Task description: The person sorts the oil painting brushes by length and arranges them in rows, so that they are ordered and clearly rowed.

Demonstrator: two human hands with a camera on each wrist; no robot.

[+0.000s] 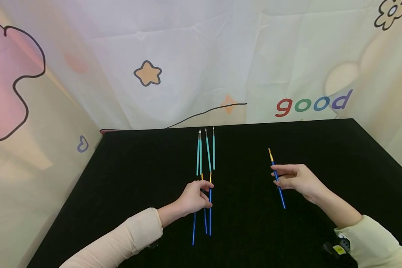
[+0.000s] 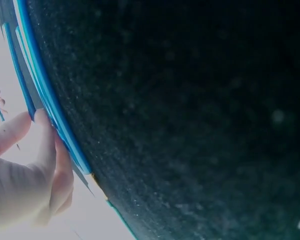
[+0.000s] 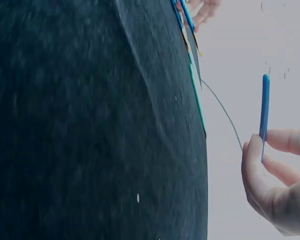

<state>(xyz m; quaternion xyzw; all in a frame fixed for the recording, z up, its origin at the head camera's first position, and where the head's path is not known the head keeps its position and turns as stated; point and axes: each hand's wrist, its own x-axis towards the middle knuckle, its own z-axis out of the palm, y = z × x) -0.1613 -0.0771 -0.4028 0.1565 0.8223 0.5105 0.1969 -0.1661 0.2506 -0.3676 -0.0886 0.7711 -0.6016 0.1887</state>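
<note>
My left hand pinches a blue paintbrush between thumb and fingers, its yellow tip pointing away from me. In the left wrist view this held brush stands apart from the blue handles on the cloth. Two more blue paintbrushes lie under and beside the left hand, partly hidden by it. Off to the right, my right hand grips another blue paintbrush by its middle, tilted, tip up and to the left. The right wrist view shows that brush's blue handle between thumb and fingers.
Several turquoise paintbrushes lie in a loose row farther back, tips toward the rear edge. A black cloth covers the table. A printed curtain hangs behind it and along the sides.
</note>
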